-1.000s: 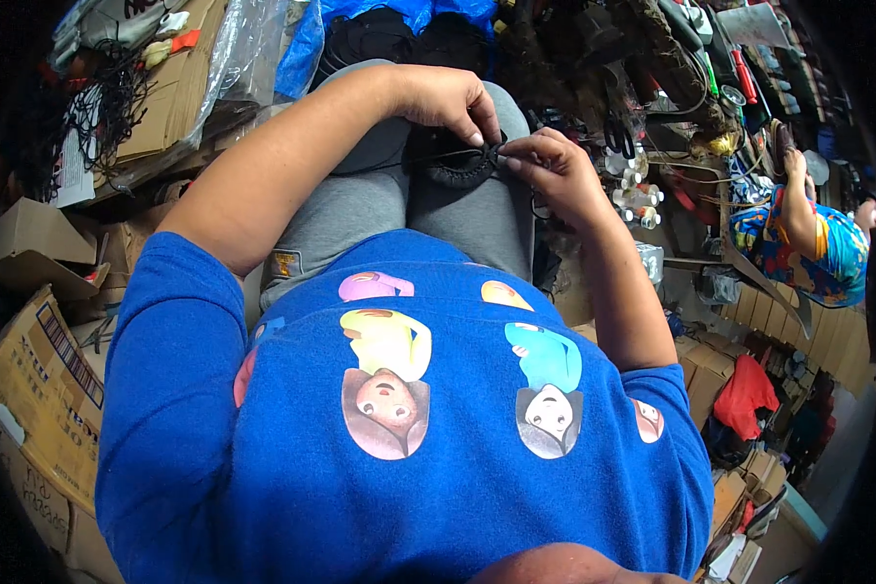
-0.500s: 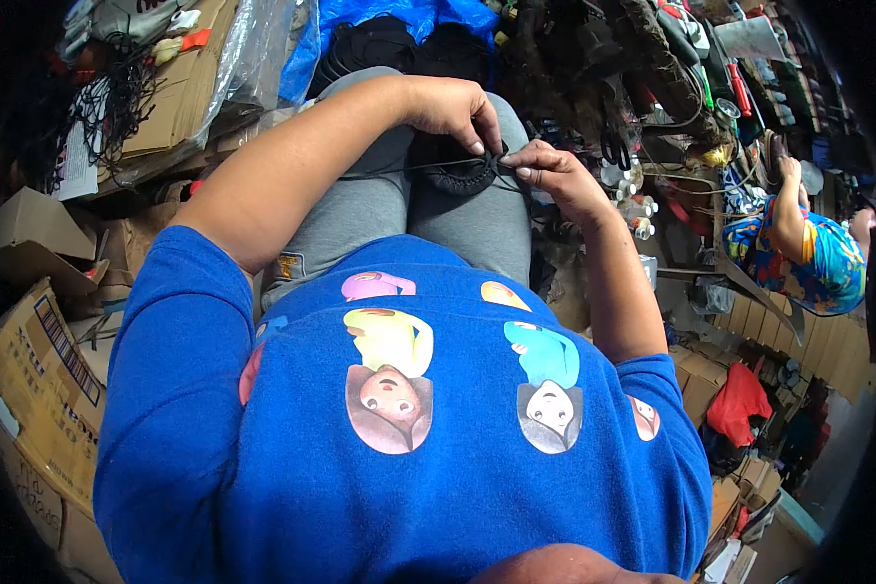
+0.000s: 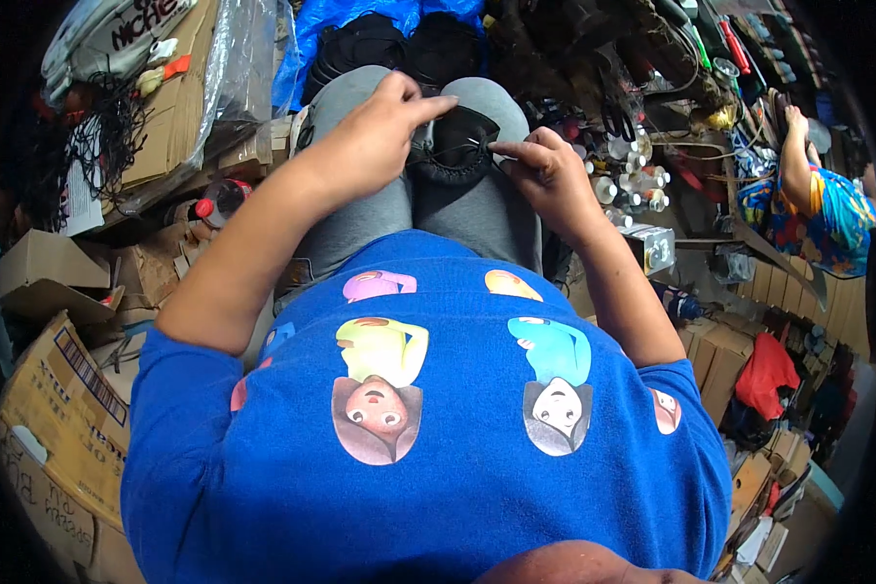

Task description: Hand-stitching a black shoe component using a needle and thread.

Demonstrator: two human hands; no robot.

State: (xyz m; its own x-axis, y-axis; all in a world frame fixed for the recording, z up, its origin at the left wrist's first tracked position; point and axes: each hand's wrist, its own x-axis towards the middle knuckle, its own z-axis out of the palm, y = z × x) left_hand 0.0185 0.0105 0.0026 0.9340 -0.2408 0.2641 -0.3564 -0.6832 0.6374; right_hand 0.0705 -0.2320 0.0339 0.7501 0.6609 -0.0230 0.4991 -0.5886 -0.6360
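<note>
**Where the right hand (image 3: 552, 185) pinches, a black gathered piece (image 3: 456, 161) lies on the lap**

While I watch from my distant post, the blue shirt (image 3: 467, 389) sits closest to my lens, on the wearer's side of the black gathered piece, its front printed with cartoon figures (image 3: 384, 350). Past the shirt, I see the right hand at the right edge of that piece, thumb and forefinger closed on its rim. I have the left hand (image 3: 380, 141) raised just to the left of the piece, forefinger stretched out toward its far edge; I cannot tell whether the hand grips anything. The piece itself rests on the right thigh, near the knee, with its puckered rim toward the wearer and the grey trousers (image 3: 477, 214) beneath it.

Farther out, to the right of the piece, I pick up a cluster of small bottles (image 3: 638, 185), with a clear plastic box (image 3: 652, 248) nearer the wearer. To the left of the piece, I find a red-capped bottle (image 3: 226, 200), then an open carton (image 3: 54, 273) and a tangle of black cords (image 3: 107, 146). Beyond the piece, past the knees, I get black stacks (image 3: 360, 49) beside a blue plastic sheet (image 3: 326, 12). Well to its right I spot a red bag (image 3: 767, 378) and, farthest off, a co-worker (image 3: 827, 229) in bright patterned clothing.
</note>
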